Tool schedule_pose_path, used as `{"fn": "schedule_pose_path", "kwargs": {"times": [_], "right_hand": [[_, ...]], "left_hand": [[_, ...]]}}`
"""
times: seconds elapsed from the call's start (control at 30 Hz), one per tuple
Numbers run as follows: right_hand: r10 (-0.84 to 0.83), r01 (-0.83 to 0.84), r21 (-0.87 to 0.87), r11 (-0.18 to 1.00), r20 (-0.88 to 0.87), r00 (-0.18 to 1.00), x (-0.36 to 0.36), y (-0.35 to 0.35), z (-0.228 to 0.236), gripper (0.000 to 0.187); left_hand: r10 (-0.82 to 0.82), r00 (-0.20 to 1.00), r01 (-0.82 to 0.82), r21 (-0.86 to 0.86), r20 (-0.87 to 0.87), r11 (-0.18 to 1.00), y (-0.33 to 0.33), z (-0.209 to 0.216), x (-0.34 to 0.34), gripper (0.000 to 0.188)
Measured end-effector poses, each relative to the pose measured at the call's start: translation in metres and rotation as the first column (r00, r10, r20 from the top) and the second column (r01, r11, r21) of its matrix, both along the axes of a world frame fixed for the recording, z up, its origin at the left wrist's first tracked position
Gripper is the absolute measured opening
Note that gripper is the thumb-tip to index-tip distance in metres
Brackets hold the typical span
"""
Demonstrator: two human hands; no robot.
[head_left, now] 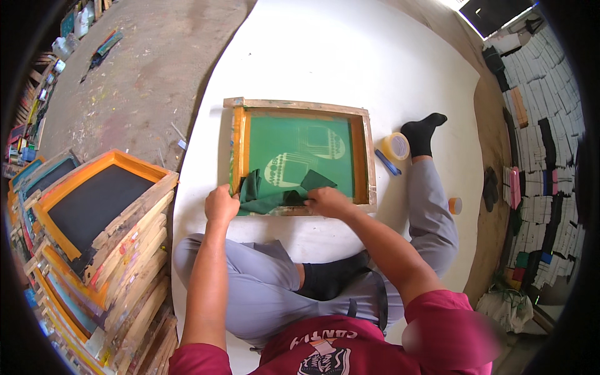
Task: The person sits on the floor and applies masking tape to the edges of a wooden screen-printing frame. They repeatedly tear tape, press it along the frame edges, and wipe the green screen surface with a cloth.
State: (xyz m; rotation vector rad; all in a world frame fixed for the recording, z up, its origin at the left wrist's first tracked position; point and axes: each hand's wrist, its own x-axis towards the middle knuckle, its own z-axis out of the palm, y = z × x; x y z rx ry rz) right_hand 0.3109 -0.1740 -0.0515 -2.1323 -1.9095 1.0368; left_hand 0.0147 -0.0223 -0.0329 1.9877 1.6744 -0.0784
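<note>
A wooden screen-printing frame (299,105) lies on the white sheet in front of me. Its green mesh (275,134) carries pale sole-shaped patterns. Along the near side of the frame stretches a dark green cloth (269,203), bunched at the left and with one corner folded over the mesh. My right hand (329,201) is closed on the cloth's right part. At the near left corner of the frame, my left hand (222,203) has its fingers curled against the wooden edge; the cloth's bunched end is close beside it.
Right of the frame lie a roll of clear tape (395,148), a blue cutter knife (389,163) and a smaller tape roll (455,205). Wooden screen frames (106,231) are stacked at my left. My outstretched foot (423,131) rests beyond the tape. Piled white bundles (537,150) line the right side.
</note>
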Motion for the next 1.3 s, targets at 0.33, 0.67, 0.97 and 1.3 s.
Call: {"fn": "schedule_pose_path", "kwargs": {"times": [0.33,0.67,0.97,1.3], "right_hand": [[-0.259,0.284,0.151,0.947,-0.166,0.952,-0.053,0.056,0.010,0.067],[-0.493,0.509,0.308,0.804,-0.134,0.860,-0.052,0.075,-0.016,0.026],[-0.623,0.490,0.386,0.782,0.453,0.637,0.097,-0.053,0.014,0.069],[-0.527,0.466,0.258,0.846,0.283,0.801,0.100,-0.081,0.037,0.029]], "left_hand": [[0.044,0.997,-0.040,-0.054,0.067,0.998,-0.002,0.011,0.002,0.034],[0.057,0.997,-0.050,-0.132,0.057,0.990,-0.007,0.002,0.001,0.043],[0.016,0.999,-0.014,-0.054,0.032,0.998,-0.011,0.004,0.006,0.039],[-0.041,0.993,0.032,-0.083,-0.111,0.996,0.004,0.024,0.010,0.040]]}}
